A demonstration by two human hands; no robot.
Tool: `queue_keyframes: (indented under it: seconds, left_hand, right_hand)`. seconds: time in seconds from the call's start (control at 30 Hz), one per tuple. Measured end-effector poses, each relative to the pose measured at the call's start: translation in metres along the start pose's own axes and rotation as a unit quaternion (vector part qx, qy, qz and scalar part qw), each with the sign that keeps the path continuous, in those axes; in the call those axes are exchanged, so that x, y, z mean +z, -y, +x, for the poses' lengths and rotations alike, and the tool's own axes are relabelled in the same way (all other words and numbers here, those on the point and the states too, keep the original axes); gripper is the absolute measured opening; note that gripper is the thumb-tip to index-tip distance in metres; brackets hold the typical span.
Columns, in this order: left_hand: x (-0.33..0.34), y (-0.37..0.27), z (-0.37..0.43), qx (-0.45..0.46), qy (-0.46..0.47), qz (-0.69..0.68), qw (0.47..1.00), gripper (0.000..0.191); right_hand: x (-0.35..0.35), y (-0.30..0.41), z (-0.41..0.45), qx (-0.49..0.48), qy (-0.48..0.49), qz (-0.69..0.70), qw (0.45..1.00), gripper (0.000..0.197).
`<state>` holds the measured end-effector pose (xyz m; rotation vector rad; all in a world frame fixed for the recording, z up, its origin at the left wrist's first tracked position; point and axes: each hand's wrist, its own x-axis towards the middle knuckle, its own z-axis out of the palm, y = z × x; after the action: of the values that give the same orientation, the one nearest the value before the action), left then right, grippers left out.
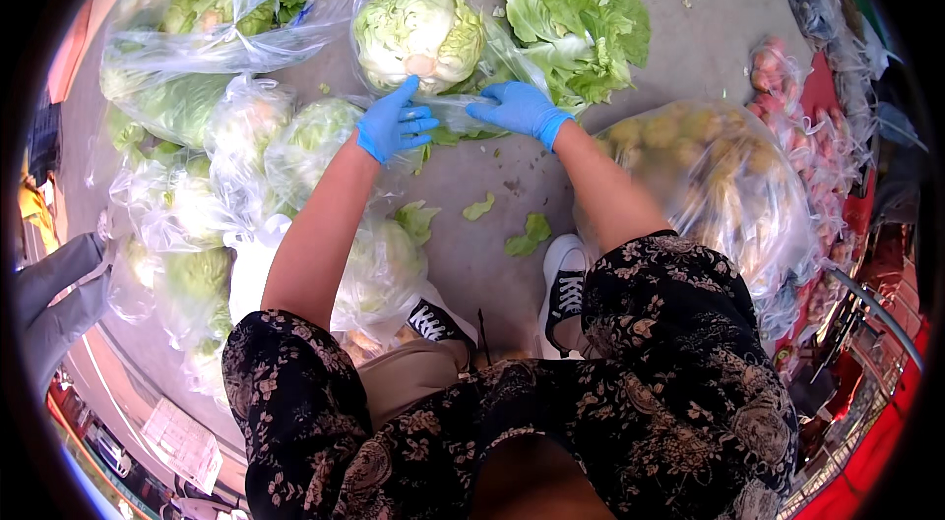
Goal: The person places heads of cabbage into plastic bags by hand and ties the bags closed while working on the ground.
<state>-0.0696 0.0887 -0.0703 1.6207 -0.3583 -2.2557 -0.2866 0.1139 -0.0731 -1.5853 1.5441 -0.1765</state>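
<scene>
A trimmed head of lettuce (418,34), its pale cut stem facing me, lies on a clear plastic bag (509,55) on the ground in front of me. My left hand (397,123), in a blue glove, is at the stem's near side with fingers spread; whether the fingertips touch the head I cannot tell. My right hand (520,111), gloved the same way, lies over the bag's near edge to the right of the head, thumb and fingers apart. No firm grip shows in either hand. Loose green outer leaves (576,25) are piled beyond my right hand.
Bagged heads (184,199) crowd the left side. A large clear bag of round yellowish produce (709,180) stands by my right arm, with small bags of pinkish produce (805,129) beyond it. Leaf scraps (528,234) lie near my shoes. A person's grey-trousered legs (66,291) are at far left.
</scene>
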Motion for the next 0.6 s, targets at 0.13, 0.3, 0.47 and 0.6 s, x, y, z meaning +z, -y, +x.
queue_keyframes:
  seconds: [0.13,0.3,0.47,0.6]
  left_hand:
    - [-0.025,-0.017,0.008,0.048,-0.061,0.236,0.969,0.067]
    - [-0.017,-0.067,-0.004,0.52,-0.286,0.46,0.661,0.068]
    - [0.019,-0.064,0.015,0.501,-0.294,0.631,0.515,0.065]
    - [0.07,-0.019,-0.011,0.521,-0.207,0.731,0.39,0.057]
  right_hand:
    - [-0.014,0.025,-0.02,-0.127,0.062,-0.313,0.939,0.03]
    - [-0.025,0.039,-0.041,-0.225,0.032,-0.414,0.882,0.016]
    - [-0.04,0.043,-0.038,-0.312,-0.016,-0.464,0.829,0.005]
    - [-0.051,0.053,-0.043,-0.357,-0.042,-0.434,0.826,0.006]
